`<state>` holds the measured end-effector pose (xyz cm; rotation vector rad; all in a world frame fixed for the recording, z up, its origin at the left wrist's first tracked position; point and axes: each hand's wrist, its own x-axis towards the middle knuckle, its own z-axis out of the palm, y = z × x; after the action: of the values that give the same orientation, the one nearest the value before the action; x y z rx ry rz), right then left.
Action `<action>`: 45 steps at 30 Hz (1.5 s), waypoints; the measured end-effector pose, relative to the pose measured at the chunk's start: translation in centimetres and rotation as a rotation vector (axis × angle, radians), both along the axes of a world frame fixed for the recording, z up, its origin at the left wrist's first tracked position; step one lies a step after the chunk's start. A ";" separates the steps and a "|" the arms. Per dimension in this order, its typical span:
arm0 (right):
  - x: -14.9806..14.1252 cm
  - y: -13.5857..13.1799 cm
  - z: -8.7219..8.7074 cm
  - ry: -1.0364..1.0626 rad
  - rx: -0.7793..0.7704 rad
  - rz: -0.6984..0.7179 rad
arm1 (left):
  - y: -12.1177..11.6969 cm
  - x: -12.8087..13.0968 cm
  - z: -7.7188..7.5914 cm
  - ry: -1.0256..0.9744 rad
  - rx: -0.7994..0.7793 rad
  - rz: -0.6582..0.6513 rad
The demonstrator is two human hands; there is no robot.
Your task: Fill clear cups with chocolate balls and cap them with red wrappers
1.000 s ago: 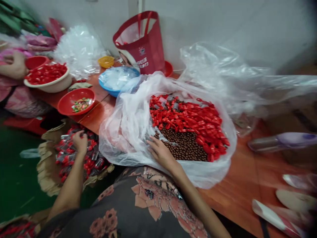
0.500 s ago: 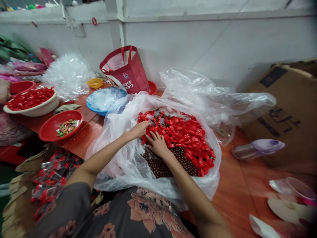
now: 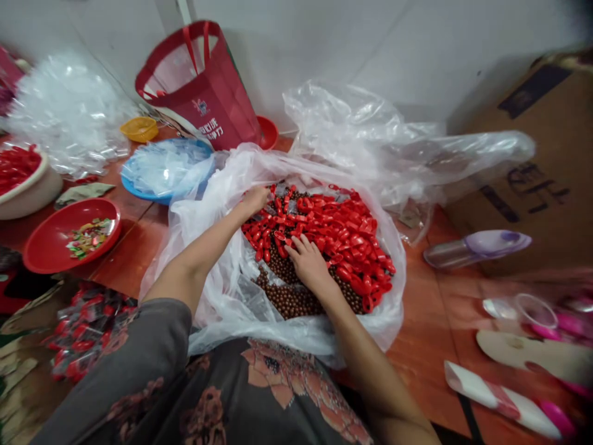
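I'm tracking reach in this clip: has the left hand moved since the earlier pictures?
Yes: the left hand has moved right, away from the red-and-silver packets, into the clear plastic bag, onto the red pieces.

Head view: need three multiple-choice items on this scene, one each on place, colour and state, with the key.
1. Where is the right hand?
A. On the rim of a red dish
B. On the brown beads and red pieces inside the clear plastic bag
C. On the cardboard box

2. What colour is the round dish holding clear plastic, beyond the bag?
A. Yellow
B. Blue
C. Red

3. What state is the red tote bag in?
A. Upright, mouth open
B. Folded flat
C. Tipped on its side

1: B, the hand lies on the pile inside the bag.
2: B, the dish's rim shows blue.
3: A, its handles rise above an open mouth.
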<state>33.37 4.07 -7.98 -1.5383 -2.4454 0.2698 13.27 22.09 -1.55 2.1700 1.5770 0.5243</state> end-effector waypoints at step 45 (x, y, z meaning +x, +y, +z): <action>4.6 -8.4 0.5 1.171 -0.265 -0.606 | -15.9 6.3 -8.2 -0.821 -0.758 -0.066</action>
<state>37.96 -4.35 -7.49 -1.4722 -1.0372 1.0283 19.55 6.22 -9.77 1.1917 0.9960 0.5672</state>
